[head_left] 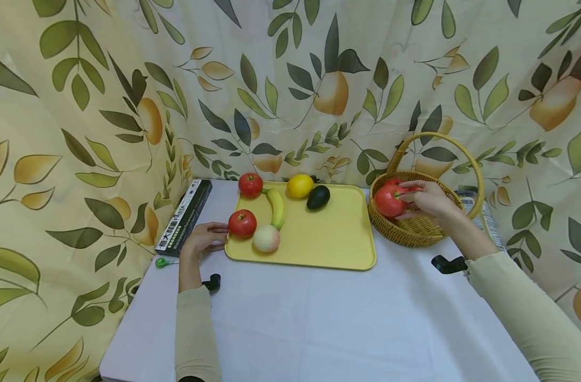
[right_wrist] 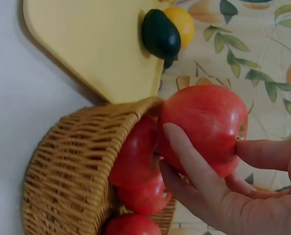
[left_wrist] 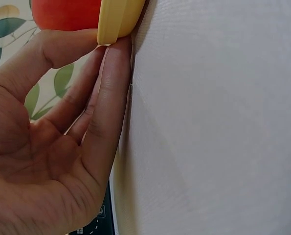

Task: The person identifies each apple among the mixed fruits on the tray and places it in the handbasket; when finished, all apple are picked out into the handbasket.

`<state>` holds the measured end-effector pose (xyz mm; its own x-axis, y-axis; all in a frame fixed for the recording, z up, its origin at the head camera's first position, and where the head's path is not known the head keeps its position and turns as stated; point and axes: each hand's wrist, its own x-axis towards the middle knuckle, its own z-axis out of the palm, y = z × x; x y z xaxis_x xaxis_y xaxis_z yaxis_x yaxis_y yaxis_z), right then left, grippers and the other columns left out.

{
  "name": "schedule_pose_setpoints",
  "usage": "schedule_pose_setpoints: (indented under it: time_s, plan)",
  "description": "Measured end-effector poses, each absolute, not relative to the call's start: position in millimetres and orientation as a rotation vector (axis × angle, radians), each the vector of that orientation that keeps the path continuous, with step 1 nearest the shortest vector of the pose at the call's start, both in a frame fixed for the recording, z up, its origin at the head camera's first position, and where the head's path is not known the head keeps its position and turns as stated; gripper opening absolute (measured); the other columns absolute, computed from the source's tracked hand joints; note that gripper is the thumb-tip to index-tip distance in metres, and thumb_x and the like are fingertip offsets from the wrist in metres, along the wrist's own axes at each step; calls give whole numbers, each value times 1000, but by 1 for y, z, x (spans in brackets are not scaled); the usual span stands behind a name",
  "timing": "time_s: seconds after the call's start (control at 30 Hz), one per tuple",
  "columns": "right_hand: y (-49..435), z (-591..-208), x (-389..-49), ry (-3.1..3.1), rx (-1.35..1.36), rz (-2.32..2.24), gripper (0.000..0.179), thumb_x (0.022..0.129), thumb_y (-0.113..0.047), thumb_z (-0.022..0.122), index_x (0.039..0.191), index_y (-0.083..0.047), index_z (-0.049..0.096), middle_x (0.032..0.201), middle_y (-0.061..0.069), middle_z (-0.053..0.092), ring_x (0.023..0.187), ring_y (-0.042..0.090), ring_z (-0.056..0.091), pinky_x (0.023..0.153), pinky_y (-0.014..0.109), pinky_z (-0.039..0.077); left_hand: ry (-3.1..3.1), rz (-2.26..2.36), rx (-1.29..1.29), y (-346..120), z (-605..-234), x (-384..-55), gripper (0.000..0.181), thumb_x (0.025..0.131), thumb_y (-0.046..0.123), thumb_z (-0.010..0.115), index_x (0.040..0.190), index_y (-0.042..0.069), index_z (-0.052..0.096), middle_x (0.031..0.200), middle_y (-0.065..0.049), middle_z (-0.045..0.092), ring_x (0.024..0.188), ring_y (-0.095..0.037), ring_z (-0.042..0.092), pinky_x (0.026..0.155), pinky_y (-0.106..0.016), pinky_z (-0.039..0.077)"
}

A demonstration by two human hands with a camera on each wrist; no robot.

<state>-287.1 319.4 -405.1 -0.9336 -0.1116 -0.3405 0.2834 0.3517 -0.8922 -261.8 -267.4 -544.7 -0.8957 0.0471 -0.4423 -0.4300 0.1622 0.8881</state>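
Observation:
My right hand [head_left: 425, 200] grips a red apple [right_wrist: 204, 125] between thumb and fingers at the mouth of the wicker basket [head_left: 405, 233]. More red apples [right_wrist: 135, 159] lie inside the basket, below the held one. My left hand [head_left: 205, 239] pinches the left rim of the yellow tray [head_left: 326, 233], thumb at the rim's upper side and fingers under it, as the left wrist view shows. Close to that thumb on the tray sits a red tomato-like fruit [head_left: 242, 223]. Another red fruit [head_left: 250, 185], a banana [head_left: 276, 208], a peach [head_left: 266, 239], a lemon [head_left: 300, 186] and an avocado [head_left: 318, 197] share the tray.
A black pasta box [head_left: 184, 217] lies left of the tray, with a small green-headed object [head_left: 161, 262] near its front end. The basket's tall handle [head_left: 476, 175] arches beside my right wrist. A patterned curtain [head_left: 290, 90] hangs behind the white table [head_left: 314, 318].

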Motion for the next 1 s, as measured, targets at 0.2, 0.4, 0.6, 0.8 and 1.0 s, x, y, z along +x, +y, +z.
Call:
schedule_pose_setpoints:
  time_s: [0.2,0.4,0.6,0.8,1.0]
  plan:
    - [331,-401,-292,2318,147,-1521,63,108,-8,51,160,7,21,150,37,33,107,35,66,85,46,64,2080,1776,-356,-268,-544,-263,54,90,-4,73,142,0,58,140,-21,62,112,-25,68,93,-39,62]
    - [342,-399,-298,2353,135,-1415,62,108,-7,49,159,10,18,148,40,30,107,40,64,84,49,64,2076,1776,-353,-268,-544,-265,54,89,-6,73,141,0,59,139,-21,63,112,-24,68,92,-39,62]
    - [351,-397,-298,2362,110,-1309,60,106,-3,49,156,12,20,142,40,32,93,32,69,80,49,65,2079,1767,-352,-266,-544,-264,54,90,-5,73,141,-1,59,139,-21,62,112,-25,67,93,-40,62]
    - [358,-396,-295,2309,54,-1272,56,104,-1,50,153,14,24,141,38,34,97,34,66,85,54,63,2080,1769,-346,-265,-544,-262,54,90,-5,72,142,-2,57,140,-22,61,113,-26,67,92,-39,62]
    - [359,-394,-292,2294,20,-1184,56,103,-5,53,151,12,29,140,36,36,102,36,62,87,56,62,2082,1777,-363,-267,-545,-262,55,89,-7,72,142,-2,58,137,-20,63,111,-25,67,88,-37,64]
